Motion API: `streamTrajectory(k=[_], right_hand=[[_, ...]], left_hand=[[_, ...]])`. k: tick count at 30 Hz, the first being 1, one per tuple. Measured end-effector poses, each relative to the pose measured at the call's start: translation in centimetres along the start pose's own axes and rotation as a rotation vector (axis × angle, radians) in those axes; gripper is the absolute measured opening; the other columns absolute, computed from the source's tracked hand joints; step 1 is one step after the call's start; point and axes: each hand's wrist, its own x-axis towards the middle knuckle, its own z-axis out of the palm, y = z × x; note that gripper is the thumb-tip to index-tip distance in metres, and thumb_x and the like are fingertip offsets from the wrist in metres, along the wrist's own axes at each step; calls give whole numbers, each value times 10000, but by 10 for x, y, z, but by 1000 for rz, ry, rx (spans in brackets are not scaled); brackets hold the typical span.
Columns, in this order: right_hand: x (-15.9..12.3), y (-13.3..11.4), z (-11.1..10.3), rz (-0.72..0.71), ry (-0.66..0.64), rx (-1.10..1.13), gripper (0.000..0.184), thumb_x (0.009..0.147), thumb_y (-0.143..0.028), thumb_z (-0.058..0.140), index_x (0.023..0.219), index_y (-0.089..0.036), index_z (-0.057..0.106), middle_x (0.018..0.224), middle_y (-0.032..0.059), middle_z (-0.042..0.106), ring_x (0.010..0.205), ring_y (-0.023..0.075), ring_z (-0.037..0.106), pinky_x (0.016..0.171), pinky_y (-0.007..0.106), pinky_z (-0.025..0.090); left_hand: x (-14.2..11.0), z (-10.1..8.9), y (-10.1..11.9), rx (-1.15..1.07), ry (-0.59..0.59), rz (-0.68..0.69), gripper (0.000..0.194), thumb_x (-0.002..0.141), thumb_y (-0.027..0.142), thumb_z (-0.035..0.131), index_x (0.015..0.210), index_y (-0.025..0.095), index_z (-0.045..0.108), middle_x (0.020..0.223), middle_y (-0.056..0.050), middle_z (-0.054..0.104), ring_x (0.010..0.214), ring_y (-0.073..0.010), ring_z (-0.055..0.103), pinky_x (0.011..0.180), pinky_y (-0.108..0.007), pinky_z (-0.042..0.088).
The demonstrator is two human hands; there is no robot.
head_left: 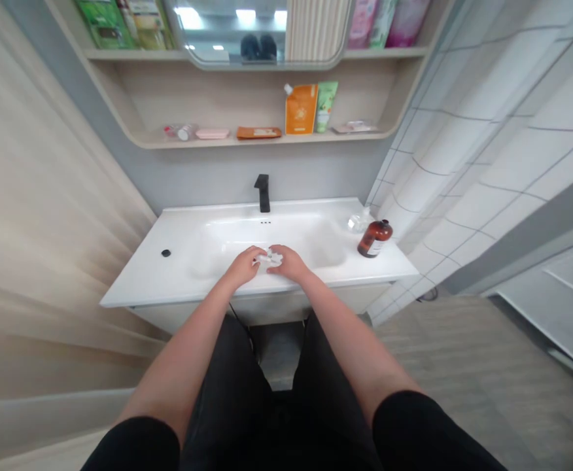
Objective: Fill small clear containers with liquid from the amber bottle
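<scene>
Holding a small white piece point(270, 259) between both hands here, left hand point(243, 265) pinched on its left end, right hand point(288, 263) gripping the right. Long axis looks roughly left-right, partly covered tho; neither hand's nearer. It's over the near side of the white sink point(323, 243). Black faucet point(263, 196) far side, brown bottle point(375, 239) right, shelf point(218, 143) beyond.
</scene>
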Motion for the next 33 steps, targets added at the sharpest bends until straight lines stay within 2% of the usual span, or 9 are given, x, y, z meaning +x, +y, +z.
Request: streamTrajectory(k=[2,6,13,18,22,24,27,30,33], right_hand=[[0,0,0,-3,1,6,761,669,-239,1005,1380,-249,732,1374,108,753,1253,318,717,1110,474,583],[0,0,0,-21,10,7,763,663,-250,1009,1375,-262,737,1376,103,755,1249,315,720,1143,489,564],[0,3,-3,-14,0,67,775,639,-265,1022,1365,-265,750,1404,111,738,1293,334,698,1147,506,568],[-2,-1,-5,24,-26,260,993,671,-382,1016,1570,-318,600,1639,139,564,1381,333,636,1081,483,613],[-2,-1,-6,91,17,311,855,822,-490,904,1588,-330,559,1622,145,576,1394,319,627,1074,490,608],[0,1,-5,97,22,303,704,878,-501,839,1515,-301,614,1475,137,684,1317,298,678,1075,482,599],[2,5,-5,93,22,282,552,882,-481,820,1380,-287,682,1271,84,775,1182,262,740,1096,468,577],[4,8,-4,91,37,285,481,879,-459,809,1310,-277,700,1179,52,799,1084,242,772,1078,456,577],[4,7,-4,93,50,285,457,874,-437,808,1285,-267,705,1140,47,810,1053,243,783,1055,447,584]], left_hand=[[0,0,0,-13,24,-28,338,895,285,723,1228,233,701,1189,-73,756,1033,-231,716,937,-366,592],[0,0,-1,37,-3,-120,264,950,399,706,1149,229,737,911,-29,758,822,-219,685,836,-360,572],[-2,0,1,17,22,-28,234,908,366,730,1100,239,772,1021,-55,801,873,-230,707,881,-377,570],[1,-10,9,-128,205,-165,239,872,424,748,1005,225,742,970,-47,787,814,-208,685,816,-346,557],[-18,-68,5,-71,456,-298,319,947,531,653,922,219,709,736,4,660,704,-184,603,709,-311,490],[-41,-116,-1,80,623,-353,360,939,565,660,902,210,708,701,11,618,687,-183,576,685,-315,465],[-81,-194,-13,277,732,-444,396,925,586,690,968,194,722,795,-15,668,762,-206,606,754,-348,493],[-112,-249,-27,641,609,-600,416,885,610,707,949,199,711,765,-21,644,768,-226,590,816,-391,515],[-126,-264,-42,799,477,-716,385,886,599,664,767,237,605,649,-22,532,744,-252,572,824,-403,514]])
